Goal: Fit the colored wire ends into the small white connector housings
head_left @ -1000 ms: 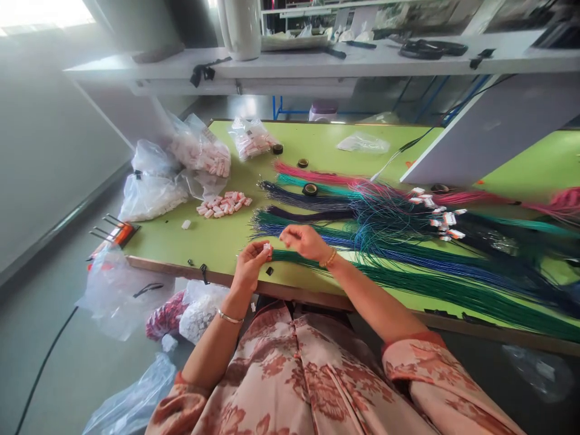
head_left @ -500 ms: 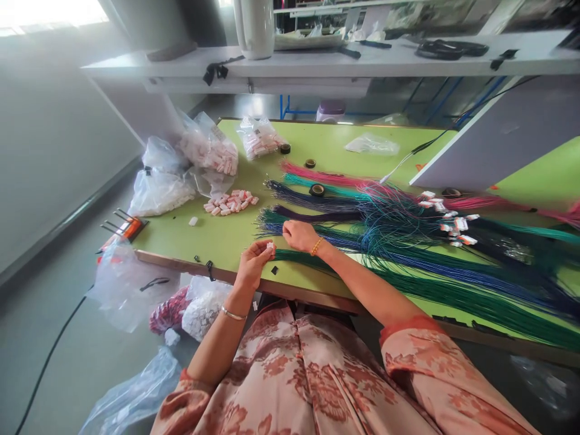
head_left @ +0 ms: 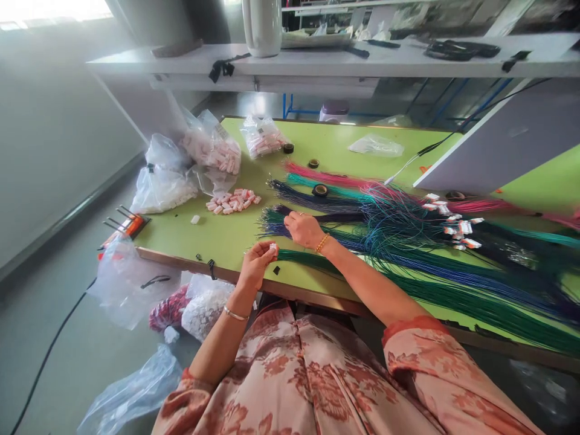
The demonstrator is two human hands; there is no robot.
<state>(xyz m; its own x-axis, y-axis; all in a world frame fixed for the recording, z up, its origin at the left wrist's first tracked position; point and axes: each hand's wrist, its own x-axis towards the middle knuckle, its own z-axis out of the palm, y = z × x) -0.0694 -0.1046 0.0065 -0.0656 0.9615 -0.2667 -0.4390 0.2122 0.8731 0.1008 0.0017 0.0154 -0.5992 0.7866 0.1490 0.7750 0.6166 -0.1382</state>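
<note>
Between the thumb and fingers of my left hand is a small white connector housing, held above the table's front edge. My right hand is closed in a pinch over the tips of the dark wires, just beyond the left hand. Whatever lies between its fingertips is too small to make out. Green wires run rightward from beside the left hand, and blue wires lie under and beside the right. A pile of orange-and-white connector housings sits on the table to the left.
Clear bags of housings stand at the back left. Pink wires and tape rolls lie farther back. Wired connectors rest at right. A white shelf spans above the green table. More bags hang below the front edge.
My right hand has shifted slightly right and back over the dark wire tips, its fingers reaching farther out. My left hand keeps the housing in nearly the same place. The view has shifted slightly.
</note>
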